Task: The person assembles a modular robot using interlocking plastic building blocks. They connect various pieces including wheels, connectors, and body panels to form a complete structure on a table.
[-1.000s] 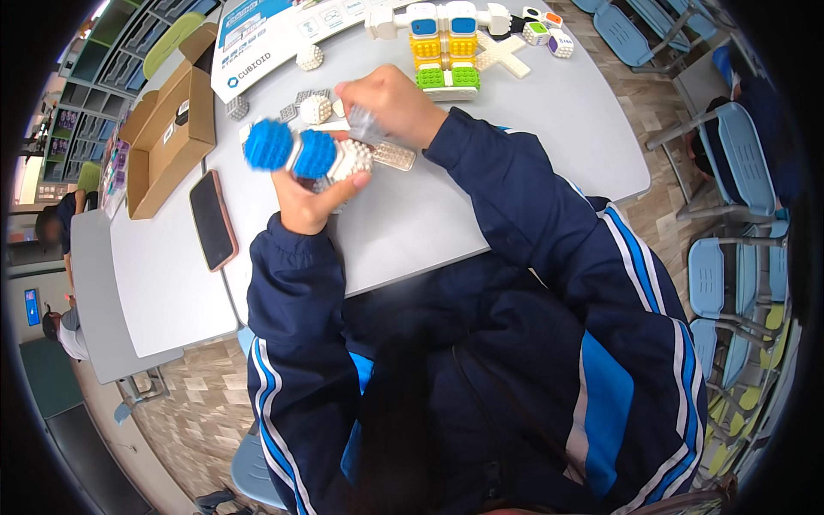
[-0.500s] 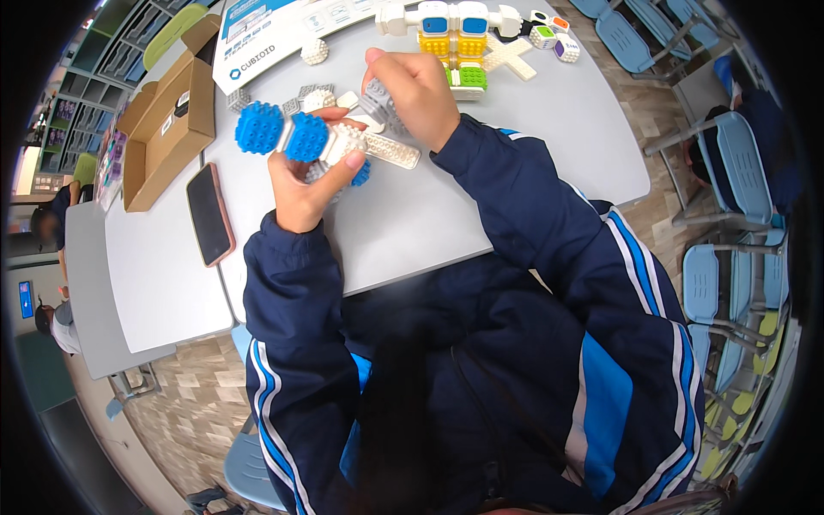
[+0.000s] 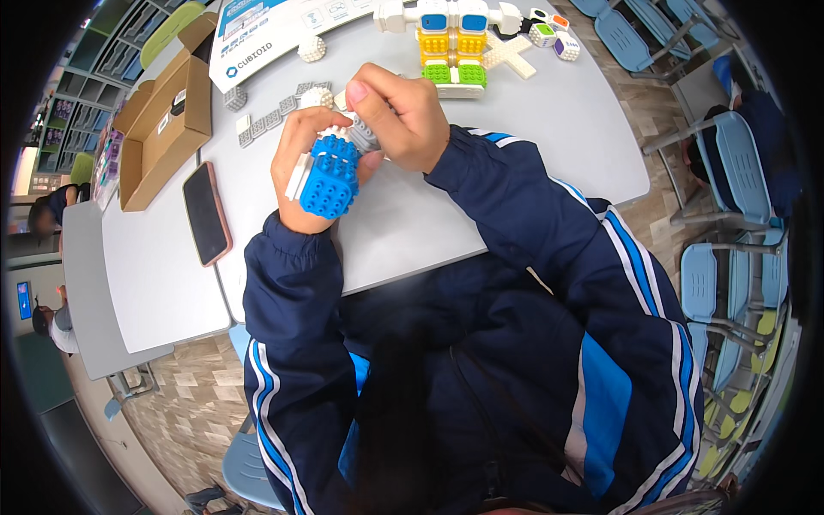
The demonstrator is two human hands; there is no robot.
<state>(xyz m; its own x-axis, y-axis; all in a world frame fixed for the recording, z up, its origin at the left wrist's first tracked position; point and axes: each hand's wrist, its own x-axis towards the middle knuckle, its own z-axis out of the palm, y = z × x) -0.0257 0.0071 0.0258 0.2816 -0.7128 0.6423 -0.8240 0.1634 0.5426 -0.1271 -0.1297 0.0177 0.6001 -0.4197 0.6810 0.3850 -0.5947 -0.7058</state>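
Over the near part of the table, my left hand (image 3: pixel 293 163) is closed round a studded building-block assembly (image 3: pixel 330 184). Its blue blocks face up toward me, with white pieces at the side and far end. A grey studded block (image 3: pixel 364 135) sits against that far end, and my right hand (image 3: pixel 407 120) grips it with thumb and fingers. Where the grey block meets the rest is partly hidden by my fingers. Just beyond my left fingers lies a white studded block (image 3: pixel 318 97).
A row of small grey blocks (image 3: pixel 273 118) lies to the left. Further left are a phone (image 3: pixel 208 215) and an open cardboard box (image 3: pixel 163 137). At the back stand a white, yellow and green block figure (image 3: pixel 453 51), a white cross-shaped plate (image 3: pixel 511 57) and small cubes (image 3: pixel 566 46).
The block assembly has turned from lying sideways to pointing its blue end toward me. My right hand has come slightly down and left. More of the grey block row shows.
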